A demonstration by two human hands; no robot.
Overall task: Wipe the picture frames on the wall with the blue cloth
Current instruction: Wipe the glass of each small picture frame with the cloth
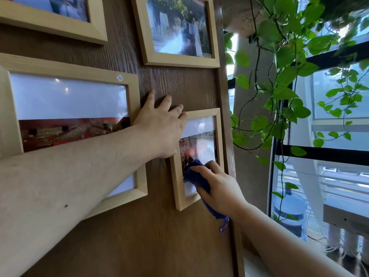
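Several light wooden picture frames hang on a dark brown wood-grain wall. My right hand presses a blue cloth against the glass of the small lower-right frame. The cloth's tail hangs below my wrist. My left hand lies flat, fingers spread, over that frame's upper-left corner and the wall beside it. A larger frame marked 20 is to the left, partly behind my left forearm. Two more frames hang above, one at top centre and one at top left.
The wall panel ends just right of the small frame. Beyond it trails a green leafy vine in front of black-framed windows. A large water bottle stands low on the right.
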